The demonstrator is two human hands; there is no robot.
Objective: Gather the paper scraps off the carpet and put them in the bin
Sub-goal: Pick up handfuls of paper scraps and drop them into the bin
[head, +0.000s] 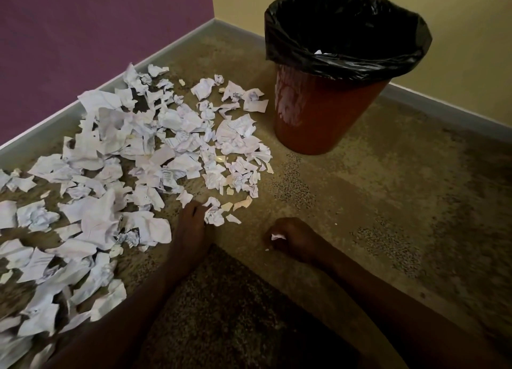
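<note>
Clearly you had barely begun: the paper scraps [133,158] lay thick over the carpet [388,202], spread from the skirting by the purple wall [97,30] almost to the foot of the bin [327,113]. A sliver of white showed inside the black liner [346,28], so I judge only a little had gone in, and nearly everything was left. Your left hand [194,216] reached forward at the near edge of the litter, fingers bent down onto a crumpled scrap [214,216]; whether they had closed on it I could not tell. Your right hand [291,237] sat low over bare carpet, well apart from the bin, curled into a fist around a small white piece [278,236].
</note>
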